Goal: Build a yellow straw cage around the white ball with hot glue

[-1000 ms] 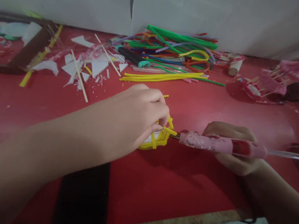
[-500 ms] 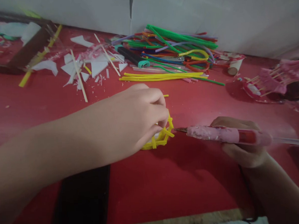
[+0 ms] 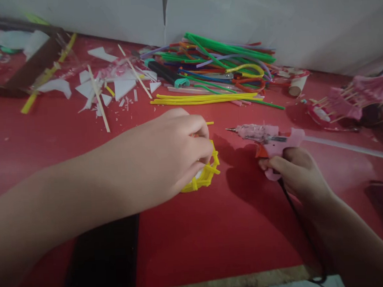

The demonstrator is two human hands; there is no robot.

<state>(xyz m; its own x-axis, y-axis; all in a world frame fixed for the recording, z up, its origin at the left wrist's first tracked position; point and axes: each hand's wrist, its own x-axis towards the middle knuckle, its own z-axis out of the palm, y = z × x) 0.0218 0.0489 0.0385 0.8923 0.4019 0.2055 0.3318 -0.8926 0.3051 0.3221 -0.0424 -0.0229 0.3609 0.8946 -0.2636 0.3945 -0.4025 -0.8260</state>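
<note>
My left hand (image 3: 182, 152) is closed over a small round yellow frame (image 3: 209, 177) made of thin yellow strips, with something white inside. The palm and fingers hide much of the frame, which rests at the table's middle. On the right, my right hand (image 3: 299, 173) grips a pink hot glue gun (image 3: 272, 140) by its handle, a finger by the orange trigger. Its metal nozzle points left, a little apart from the frame. A long glue stick (image 3: 350, 146) sticks out of its back, and a dark cord hangs from the handle.
Yellow pipe cleaners (image 3: 205, 99) lie before a pile of coloured ones (image 3: 225, 55). Left of them are white scraps (image 3: 125, 87), wooden sticks (image 3: 98, 99) and a black-and-teal cutter (image 3: 166, 73). A black phone (image 3: 101, 261) lies under my left forearm; a pink model (image 3: 344, 101) stands right.
The glue gun in my right hand has lifted away from the yellow frame, up the view, and turned so its side and trigger show. My left hand stays nearly in place.
</note>
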